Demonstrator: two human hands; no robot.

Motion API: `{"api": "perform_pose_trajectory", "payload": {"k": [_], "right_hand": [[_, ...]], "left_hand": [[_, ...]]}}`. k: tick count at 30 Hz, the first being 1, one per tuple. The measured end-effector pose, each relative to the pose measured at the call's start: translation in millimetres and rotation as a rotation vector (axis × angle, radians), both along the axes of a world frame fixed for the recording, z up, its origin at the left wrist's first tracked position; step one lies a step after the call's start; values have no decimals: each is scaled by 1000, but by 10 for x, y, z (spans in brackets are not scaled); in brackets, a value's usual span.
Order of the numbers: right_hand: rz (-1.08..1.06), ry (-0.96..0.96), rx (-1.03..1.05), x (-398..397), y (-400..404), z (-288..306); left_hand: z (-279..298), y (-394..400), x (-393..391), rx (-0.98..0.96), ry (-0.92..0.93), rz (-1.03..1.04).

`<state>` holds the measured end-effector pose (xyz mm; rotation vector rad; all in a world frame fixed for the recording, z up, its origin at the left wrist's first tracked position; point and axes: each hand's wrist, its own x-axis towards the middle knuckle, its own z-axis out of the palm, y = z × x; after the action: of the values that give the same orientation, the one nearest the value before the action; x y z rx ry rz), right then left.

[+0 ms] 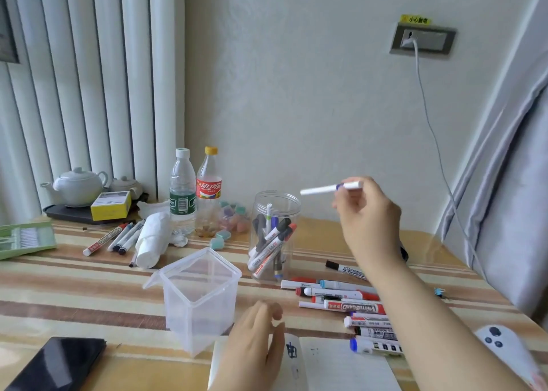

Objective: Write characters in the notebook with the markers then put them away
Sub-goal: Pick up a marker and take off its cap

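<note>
Head view: a striped table (74, 295) is crowded. At the back left sit a white teapot (77, 186), a yellow box (111, 205), a water bottle (182, 192) and a cola bottle (208, 192), with a few markers (114, 238) lying loose beside a roll of white tissue (152, 244). A clear square tub (201, 298) stands open in the middle, and a round clear jar (274, 236) behind it holds several markers upright and leaning. To the right of the tub, a heap of markers (341, 300) lies between the jar and the open notebook (332, 364), which rests at the near edge with 1 dark character on its page. A dark phone (56, 364) lies at the near left.

The right hand (367, 212) is raised above the jar's right side, fingers pinching a white marker (329, 188) held almost level, pointing left. The left hand (255, 346) rests loosely curled on the notebook's left edge, holding nothing.
</note>
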<state>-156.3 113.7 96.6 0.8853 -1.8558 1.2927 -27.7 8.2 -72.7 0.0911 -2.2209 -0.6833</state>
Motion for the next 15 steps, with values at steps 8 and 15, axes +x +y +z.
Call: {"api": "perform_pose_trajectory", "payload": {"k": [8,15], "right_hand": [[80,-230,256,-389,-558,-32],[-18,-303,551,-471,-757,-177]], "left_hand": [[13,-115,-35,186,16,-34],[83,-107,1,256,-3,-21]]}}
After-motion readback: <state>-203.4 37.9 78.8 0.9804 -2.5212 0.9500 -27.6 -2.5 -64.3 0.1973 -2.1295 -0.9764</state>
